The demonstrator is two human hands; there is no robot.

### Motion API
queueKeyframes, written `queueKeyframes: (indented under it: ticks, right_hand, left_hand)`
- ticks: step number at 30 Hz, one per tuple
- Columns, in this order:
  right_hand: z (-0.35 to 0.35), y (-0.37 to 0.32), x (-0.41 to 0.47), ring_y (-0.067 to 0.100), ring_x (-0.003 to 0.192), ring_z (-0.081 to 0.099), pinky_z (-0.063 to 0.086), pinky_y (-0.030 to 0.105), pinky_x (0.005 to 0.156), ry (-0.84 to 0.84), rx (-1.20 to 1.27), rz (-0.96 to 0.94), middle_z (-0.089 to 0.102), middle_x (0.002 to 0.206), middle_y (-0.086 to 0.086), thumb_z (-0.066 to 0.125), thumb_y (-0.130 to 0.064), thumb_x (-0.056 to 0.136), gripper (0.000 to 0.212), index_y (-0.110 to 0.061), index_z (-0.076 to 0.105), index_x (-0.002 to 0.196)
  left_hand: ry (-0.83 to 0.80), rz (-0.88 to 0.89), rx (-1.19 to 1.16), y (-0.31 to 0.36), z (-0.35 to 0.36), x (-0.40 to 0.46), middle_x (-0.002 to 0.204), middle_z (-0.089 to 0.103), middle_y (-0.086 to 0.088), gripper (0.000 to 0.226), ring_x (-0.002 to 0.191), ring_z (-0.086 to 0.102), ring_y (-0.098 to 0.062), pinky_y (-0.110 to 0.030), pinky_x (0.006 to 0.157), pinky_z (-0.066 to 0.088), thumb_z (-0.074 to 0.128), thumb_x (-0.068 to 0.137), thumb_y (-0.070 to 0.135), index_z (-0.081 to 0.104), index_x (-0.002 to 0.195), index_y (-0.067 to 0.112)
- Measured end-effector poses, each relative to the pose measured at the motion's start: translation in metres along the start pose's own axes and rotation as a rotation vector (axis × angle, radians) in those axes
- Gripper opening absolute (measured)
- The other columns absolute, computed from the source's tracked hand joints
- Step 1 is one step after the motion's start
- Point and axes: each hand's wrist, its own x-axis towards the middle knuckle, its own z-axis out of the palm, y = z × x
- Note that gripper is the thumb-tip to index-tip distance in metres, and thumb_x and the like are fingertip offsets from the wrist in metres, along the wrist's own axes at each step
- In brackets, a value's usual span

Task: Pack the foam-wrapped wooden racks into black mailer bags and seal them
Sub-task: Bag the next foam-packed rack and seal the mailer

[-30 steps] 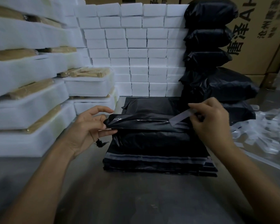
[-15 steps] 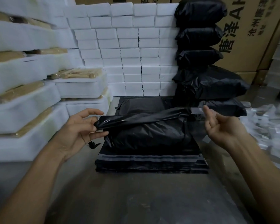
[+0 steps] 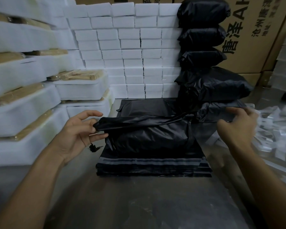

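Two hands work at one filled mailer bag (image 3: 147, 138), which lies on a stack of empty bags (image 3: 153, 164) at table centre. The left hand (image 3: 79, 131) pinches the flap (image 3: 139, 123) at its left end. The right hand (image 3: 236, 126) is blurred, fingers loose, holding nothing discernible. Risk: with only one end held, the exposed adhesive flap may sag, wrinkle, or bond crookedly. Compared with half a second earlier, the right hand sits palm-down and farther right, near the discarded strips (image 3: 274, 136).
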Motion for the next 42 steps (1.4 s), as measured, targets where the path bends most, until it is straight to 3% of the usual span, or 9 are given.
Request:
queueKeyframes:
  ticks: [7,12,15,19,24,28,31,35,42]
  right_hand:
    - [-0.007,-0.025,-0.009,0.014,0.087,0.064,0.047,0.03,0.075,-0.977,0.778,0.083,0.065,0.094,-0.002,0.069,-0.012,0.075,0.049,-0.013,0.066,0.124]
    - [0.008,-0.029,-0.022,0.035,0.089,0.059,0.049,0.054,0.091,-0.705,0.698,0.022,0.06,0.096,0.042,0.075,-0.02,0.072,0.045,0.011,0.065,0.103]
    - [0.009,-0.03,-0.024,0.03,0.089,0.067,0.052,0.051,0.095,-0.668,0.76,-0.016,0.071,0.085,0.02,0.073,-0.023,0.074,0.028,0.0,0.072,0.09]
    - [0.01,-0.034,-0.025,0.034,0.092,0.052,0.044,0.051,0.09,-0.623,0.873,-0.016,0.054,0.094,0.03,0.076,-0.035,0.072,0.07,0.023,0.055,0.105]
    - [0.013,-0.04,-0.03,0.028,0.083,0.056,0.048,0.039,0.087,-0.543,0.978,0.009,0.067,0.09,0.012,0.063,-0.024,0.087,0.023,-0.007,0.071,0.101]
    - [0.007,-0.041,-0.024,0.012,0.101,0.069,0.053,0.031,0.097,-0.454,1.126,0.118,0.072,0.109,0.001,0.049,-0.013,0.101,0.021,-0.014,0.068,0.111]
    - [0.006,-0.041,-0.023,0.013,0.098,0.069,0.054,0.031,0.096,-0.463,1.099,0.113,0.071,0.105,0.004,0.052,-0.013,0.099,0.018,-0.01,0.067,0.108]
    - [0.009,-0.045,-0.027,0.013,0.085,0.068,0.056,0.031,0.089,-0.483,1.09,0.119,0.07,0.09,0.004,0.057,-0.015,0.097,0.013,-0.011,0.066,0.09]
    - [0.004,-0.039,-0.022,0.013,0.087,0.069,0.058,0.027,0.081,-0.469,1.112,0.159,0.071,0.09,0.001,0.058,-0.02,0.099,0.018,-0.016,0.067,0.084]
  left_hand:
    - [0.012,0.043,-0.034,-0.003,-0.003,0.003,0.078,0.06,-0.013,0.038,0.082,0.064,-0.029,-0.036,0.067,0.06,0.049,0.069,-0.006,0.072,0.093,0.012]
    - [-0.01,0.081,0.045,-0.004,-0.004,0.003,0.086,0.06,-0.011,0.041,0.089,0.059,-0.027,-0.035,0.067,0.058,0.054,0.072,-0.008,0.069,0.102,0.015]
    - [0.007,0.107,0.189,-0.008,0.005,0.002,0.095,0.067,-0.006,0.045,0.089,0.065,-0.021,-0.029,0.072,0.058,0.067,0.065,-0.002,0.067,0.107,0.014]
    - [0.13,0.195,0.173,-0.011,0.017,0.005,0.089,0.076,0.001,0.013,0.083,0.071,-0.013,-0.023,0.069,0.057,0.07,0.071,0.019,0.078,0.081,0.018]
    - [0.261,0.224,0.183,-0.01,0.014,0.008,0.076,0.073,0.0,0.021,0.072,0.07,-0.015,-0.025,0.068,0.058,0.061,0.085,0.026,0.078,0.077,0.016]
    - [0.486,0.278,0.222,-0.006,0.002,0.009,0.054,0.059,0.0,0.02,0.06,0.066,-0.015,-0.033,0.073,0.056,0.055,0.097,0.012,0.066,0.08,0.007]
    - [0.228,0.191,0.2,-0.008,0.018,0.002,0.089,0.07,-0.015,0.033,0.084,0.07,-0.024,-0.048,0.085,0.051,0.063,0.088,0.038,0.066,0.097,0.006]
    - [-0.22,0.051,0.298,-0.008,0.045,-0.005,0.131,0.059,-0.016,0.129,0.122,0.057,-0.025,-0.046,0.096,0.051,0.077,0.036,0.081,0.046,0.137,0.007]
    - [-0.644,-0.109,0.722,-0.009,0.054,-0.01,0.15,0.032,0.01,0.127,0.141,0.032,-0.006,-0.036,0.113,0.037,0.096,0.045,0.032,0.017,0.143,0.045]
